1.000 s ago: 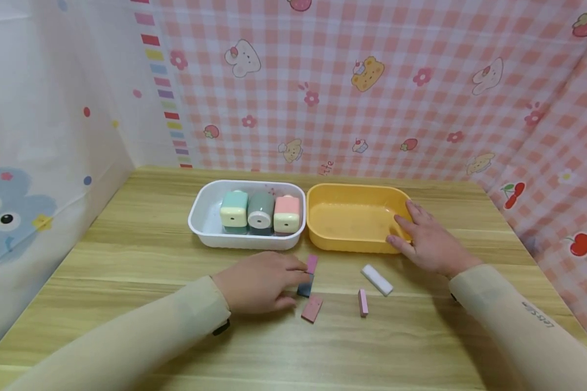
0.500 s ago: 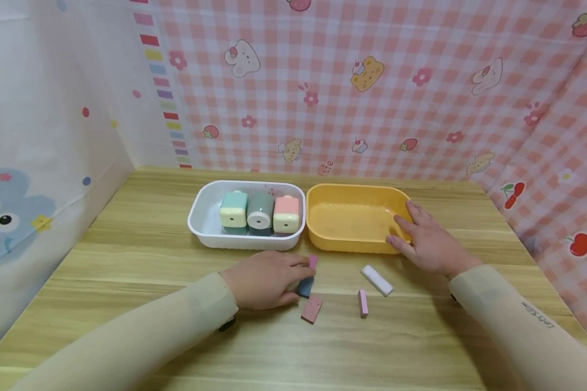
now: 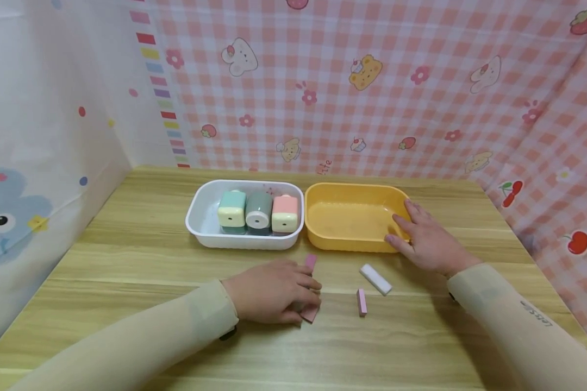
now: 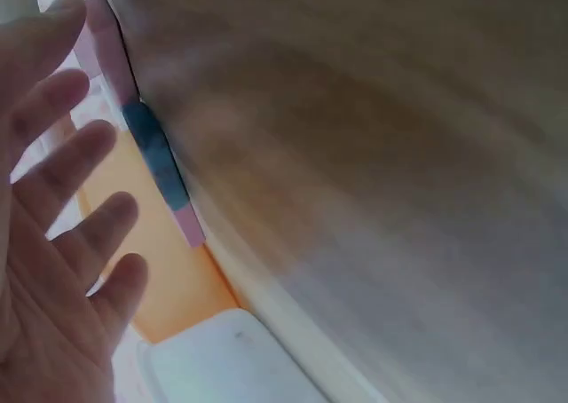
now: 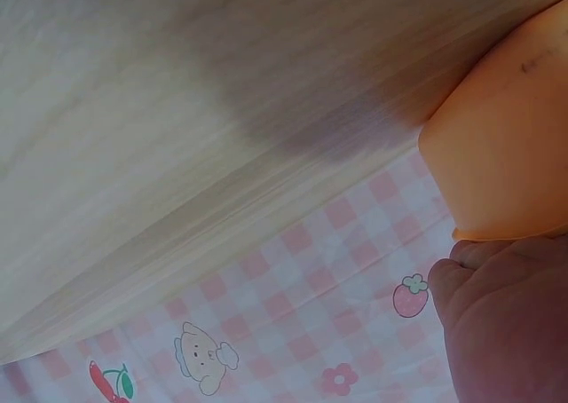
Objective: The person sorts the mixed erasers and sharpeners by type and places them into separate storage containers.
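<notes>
Fingers apart, as on the right hand (image 3: 431, 244), the left hand (image 3: 276, 293) has slid toward six o'clock, making the salmon-pink block (image 4: 114, 57) its likely focus.

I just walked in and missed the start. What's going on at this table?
A person's left hand is over a row of small pink and blue blocks; I can't tell whether it touches them. The right hand rests on the yellow tray. Three pencil sharpeners sit in the white tray. A white block and pink block lie nearby.
</notes>
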Tool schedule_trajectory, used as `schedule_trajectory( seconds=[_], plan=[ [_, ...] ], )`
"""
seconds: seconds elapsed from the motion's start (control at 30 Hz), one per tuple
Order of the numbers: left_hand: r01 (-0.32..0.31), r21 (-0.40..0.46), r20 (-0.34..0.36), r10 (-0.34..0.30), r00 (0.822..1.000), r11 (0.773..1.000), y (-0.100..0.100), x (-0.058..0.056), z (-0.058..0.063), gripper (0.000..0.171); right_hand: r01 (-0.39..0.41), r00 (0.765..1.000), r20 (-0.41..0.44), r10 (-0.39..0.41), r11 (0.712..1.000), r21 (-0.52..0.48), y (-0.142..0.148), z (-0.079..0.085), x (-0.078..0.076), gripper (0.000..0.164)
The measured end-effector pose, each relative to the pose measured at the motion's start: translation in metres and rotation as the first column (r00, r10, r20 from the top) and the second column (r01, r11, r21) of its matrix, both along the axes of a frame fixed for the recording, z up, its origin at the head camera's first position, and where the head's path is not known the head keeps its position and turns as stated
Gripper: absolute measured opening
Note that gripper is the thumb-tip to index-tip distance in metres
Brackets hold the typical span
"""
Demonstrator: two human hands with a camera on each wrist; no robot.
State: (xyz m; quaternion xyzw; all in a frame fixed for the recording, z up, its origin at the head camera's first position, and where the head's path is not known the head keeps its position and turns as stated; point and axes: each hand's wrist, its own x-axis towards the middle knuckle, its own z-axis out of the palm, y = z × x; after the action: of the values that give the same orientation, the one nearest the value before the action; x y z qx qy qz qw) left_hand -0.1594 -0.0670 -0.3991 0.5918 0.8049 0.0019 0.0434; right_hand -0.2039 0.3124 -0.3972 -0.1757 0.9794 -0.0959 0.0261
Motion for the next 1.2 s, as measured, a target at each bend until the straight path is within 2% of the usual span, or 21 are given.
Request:
schedule_trajectory(
  seconds=[0.27,0.6,1.2],
  plan=[
    [0.064,-0.020,-0.040,-0.064,0.997,0.998,0.0023,0.0014,-0.0010,0.024,0.004,1.000,0.003,-0.004,1.000,0.002,-0.0003,0.0007,0.0000,0.079],
    [0.081,0.004,-0.049,-0.081,0.996,0.997,0.0072,-0.0009,-0.0037,0.011,0.001,1.000,0.006,-0.001,1.000,-0.013,-0.0002,0.0009,0.0006,0.079],
    [0.089,0.066,-0.071,-0.084,0.994,0.994,0.0102,0.0025,-0.0041,0.010,0.004,1.000,0.009,-0.004,1.000,0.006,-0.0008,0.0008,-0.0005,0.080]
  ],
)
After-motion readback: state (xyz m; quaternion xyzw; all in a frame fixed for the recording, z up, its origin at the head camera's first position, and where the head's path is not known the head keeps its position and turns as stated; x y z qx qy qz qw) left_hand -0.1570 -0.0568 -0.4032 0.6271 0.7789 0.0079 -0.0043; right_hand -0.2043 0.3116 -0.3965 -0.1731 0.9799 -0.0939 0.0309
